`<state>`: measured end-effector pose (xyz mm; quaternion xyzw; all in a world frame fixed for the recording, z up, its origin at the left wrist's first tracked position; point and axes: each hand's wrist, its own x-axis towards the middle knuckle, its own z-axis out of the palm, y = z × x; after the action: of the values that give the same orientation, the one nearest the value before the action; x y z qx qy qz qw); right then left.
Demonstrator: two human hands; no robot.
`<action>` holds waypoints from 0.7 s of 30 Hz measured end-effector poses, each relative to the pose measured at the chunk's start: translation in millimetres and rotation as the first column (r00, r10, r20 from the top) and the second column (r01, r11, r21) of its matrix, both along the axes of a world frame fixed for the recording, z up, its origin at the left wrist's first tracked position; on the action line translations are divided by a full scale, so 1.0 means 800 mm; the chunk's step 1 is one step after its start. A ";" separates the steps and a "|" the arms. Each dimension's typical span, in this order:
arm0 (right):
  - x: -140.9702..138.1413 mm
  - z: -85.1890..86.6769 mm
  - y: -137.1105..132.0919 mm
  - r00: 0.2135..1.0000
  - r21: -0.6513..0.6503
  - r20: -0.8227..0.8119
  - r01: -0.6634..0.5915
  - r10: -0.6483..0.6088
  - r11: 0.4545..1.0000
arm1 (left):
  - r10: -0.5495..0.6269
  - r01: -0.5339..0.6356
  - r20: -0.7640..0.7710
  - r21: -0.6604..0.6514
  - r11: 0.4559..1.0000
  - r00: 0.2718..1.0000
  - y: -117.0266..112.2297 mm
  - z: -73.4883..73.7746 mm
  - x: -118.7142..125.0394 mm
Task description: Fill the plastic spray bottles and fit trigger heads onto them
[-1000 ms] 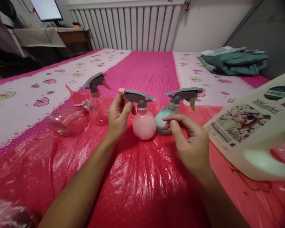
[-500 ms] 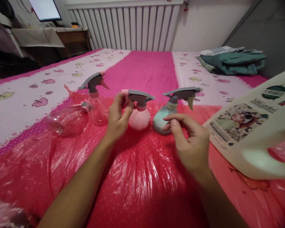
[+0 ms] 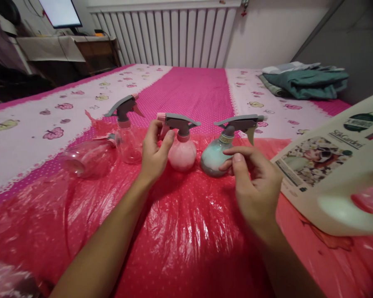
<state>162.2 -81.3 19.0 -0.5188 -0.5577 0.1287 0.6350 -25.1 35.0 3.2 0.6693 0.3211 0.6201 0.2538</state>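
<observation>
Two filled spray bottles stand upright side by side. A pink spray bottle (image 3: 182, 155) has a grey head with a pink nozzle pointing left. My left hand (image 3: 157, 151) is beside it, thumb and fingers apart around the trigger, fingertips at the nozzle. Whether they touch it is hard to tell. The teal spray bottle (image 3: 213, 155) has a grey head pointing right and a pale yellow trigger. At its right side is my right hand (image 3: 256, 178), loosely curled with thumb and index finger apart, gripping nothing; the fingertips overlap the bottle's edge in view.
On the left are an upright clear spray bottle (image 3: 129, 145) and another clear spray bottle (image 3: 83, 159) lying down. A large white jug (image 3: 329, 174) leans in at right. Red plastic sheeting (image 3: 180, 231) covers the near bed; folded cloth (image 3: 307, 80) lies far right.
My right hand has moved right, slightly away from the teal bottle. My left thumb has drawn a little away from the pink bottle, whose head has shifted slightly left.
</observation>
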 end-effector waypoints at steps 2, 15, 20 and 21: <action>0.001 -0.003 0.002 1.000 0.007 -0.018 0.022 -0.022 1.000 | 0.013 -0.013 0.045 0.005 1.000 0.999 0.002 -0.002 0.001; -0.002 -0.018 0.009 0.996 0.032 -0.064 -0.055 0.057 0.998 | 0.410 -0.459 0.224 0.257 0.850 0.884 -0.005 0.008 -0.011; -0.006 -0.026 0.013 0.990 0.032 -0.066 -0.125 0.127 0.992 | 0.682 -0.736 0.306 0.110 0.668 0.664 0.007 0.020 -0.043; -0.007 -0.027 0.014 0.989 0.034 -0.065 -0.134 0.136 0.990 | 0.701 -0.755 0.312 0.097 0.648 0.641 0.010 0.020 -0.051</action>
<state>157.0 -69.9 -2.2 -0.4657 -0.5716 0.1804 0.6510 -65.8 43.3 19.4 0.4227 0.4602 0.7787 -0.0563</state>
